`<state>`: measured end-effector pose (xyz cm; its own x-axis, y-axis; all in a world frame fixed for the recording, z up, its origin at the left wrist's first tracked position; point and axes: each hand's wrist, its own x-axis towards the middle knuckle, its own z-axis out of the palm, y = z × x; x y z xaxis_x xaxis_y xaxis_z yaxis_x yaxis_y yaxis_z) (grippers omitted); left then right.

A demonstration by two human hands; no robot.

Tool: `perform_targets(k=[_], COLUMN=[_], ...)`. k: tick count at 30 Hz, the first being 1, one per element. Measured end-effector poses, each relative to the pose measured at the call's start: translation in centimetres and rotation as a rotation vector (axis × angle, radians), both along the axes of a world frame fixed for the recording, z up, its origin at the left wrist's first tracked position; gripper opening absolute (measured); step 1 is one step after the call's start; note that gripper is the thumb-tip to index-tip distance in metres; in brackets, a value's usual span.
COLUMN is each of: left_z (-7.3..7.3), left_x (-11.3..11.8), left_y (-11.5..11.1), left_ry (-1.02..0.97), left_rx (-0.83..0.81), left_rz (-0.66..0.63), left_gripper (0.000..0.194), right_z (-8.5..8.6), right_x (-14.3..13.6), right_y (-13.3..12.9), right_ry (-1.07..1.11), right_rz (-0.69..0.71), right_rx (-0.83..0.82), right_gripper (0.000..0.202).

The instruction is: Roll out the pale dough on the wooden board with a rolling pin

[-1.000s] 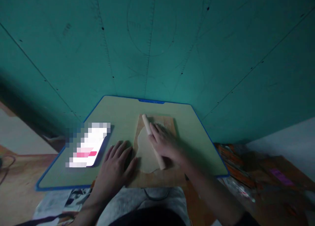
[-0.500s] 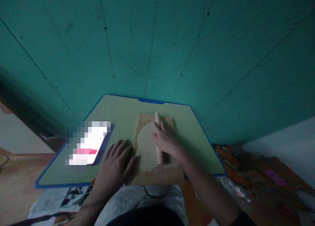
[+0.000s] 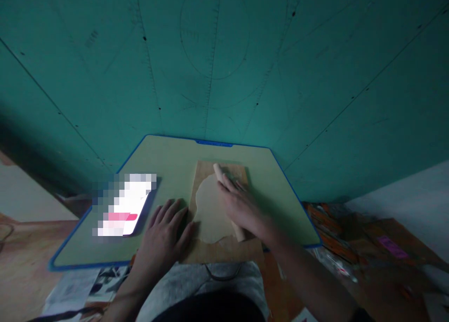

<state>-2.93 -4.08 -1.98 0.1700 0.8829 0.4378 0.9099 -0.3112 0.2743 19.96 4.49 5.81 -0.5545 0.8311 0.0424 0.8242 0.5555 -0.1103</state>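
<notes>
A flat, pale sheet of dough [image 3: 210,212] lies on a wooden board [image 3: 224,252]. My right hand [image 3: 240,207] rests on top of a thin wooden rolling pin [image 3: 218,172], which lies slanted across the right part of the dough, its far end tipped to the left. The fingers of that hand lie along the pin, and the palm hides its middle. My left hand [image 3: 166,231] is spread flat at the left edge of the board, thumb beside the dough, holding nothing.
Under the board is a pale green tabletop [image 3: 277,186] with a blue rim. A lit, pixelated phone screen [image 3: 128,203] stands left of my left hand. A green wall [image 3: 224,79] rises behind. Cardboard and clutter [image 3: 386,252] lie at the lower right.
The rolling pin has turned from nearly straight to slanted, its near end swinging right. My right hand has moved slightly right and down with it. My left hand has stayed in place.
</notes>
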Motion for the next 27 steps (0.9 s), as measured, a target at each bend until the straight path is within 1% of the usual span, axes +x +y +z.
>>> perform_targets(k=[2,4,6,9,11,13,15,17,19,20,21,24,25,27], left_z=[0.0,0.1,0.3,0.5,0.5,0.3,0.2,0.0,-0.1,-0.2,-0.2,-0.4,-0.4,-0.4], left_x=[0.0,0.0,0.1,0.1,0.2,0.1,0.1,0.0,0.0,-0.1,-0.2,-0.5,-0.6,-0.7], left_y=[0.0,0.0,-0.1,-0.1,-0.1,-0.2,-0.2,-0.1,-0.1,-0.1,0.0,0.1,0.1,0.1], left_ry=[-0.002,0.01,0.024,0.04,0.038,0.027,0.018,0.01,0.006,0.007,0.011,0.044,0.057,0.077], left_rx=[0.005,0.009,0.008,-0.005,-0.012,-0.015,-0.016,-0.016,-0.018,-0.018,-0.018,-0.004,0.001,0.007], left_rz=[0.006,0.01,0.013,0.007,0.01,0.025,0.033,0.032,0.021,0.017,0.013,0.011,0.004,-0.012], left_gripper=[0.038,0.039,0.039,0.04,0.038,0.036,0.035,0.036,0.038,0.039,0.04,0.044,0.045,0.044], right_z=[-0.3,-0.6,-1.0,-1.6,-1.8,-1.8,-1.5,-1.1,-0.8,-0.7,-0.8,-1.2,-1.4,-1.5], right_x=[0.6,-0.2,-2.0,-4.6,-5.1,-4.0,-1.8,0.6,1.7,1.7,1.1,-2.2,-3.4,-4.6], right_y=[0.1,-0.5,-1.6,-3.2,-3.4,-2.5,-1.0,0.3,0.5,0.0,-0.8,-3.7,-4.5,-5.2], right_ry=[-0.009,0.016,0.063,0.092,0.088,0.072,0.023,-0.034,-0.063,-0.063,-0.058,0.013,0.046,0.068], right_rz=[-0.084,-0.113,-0.047,0.166,0.212,0.168,0.089,-0.026,-0.123,-0.135,-0.119,0.087,0.128,0.182], right_rx=[-0.04,-0.054,-0.014,0.076,0.084,0.05,-0.004,-0.053,-0.07,-0.062,-0.047,0.031,0.064,0.087], right_gripper=[0.058,0.057,0.057,0.055,0.054,0.056,0.058,0.061,0.063,0.063,0.062,0.057,0.057,0.058])
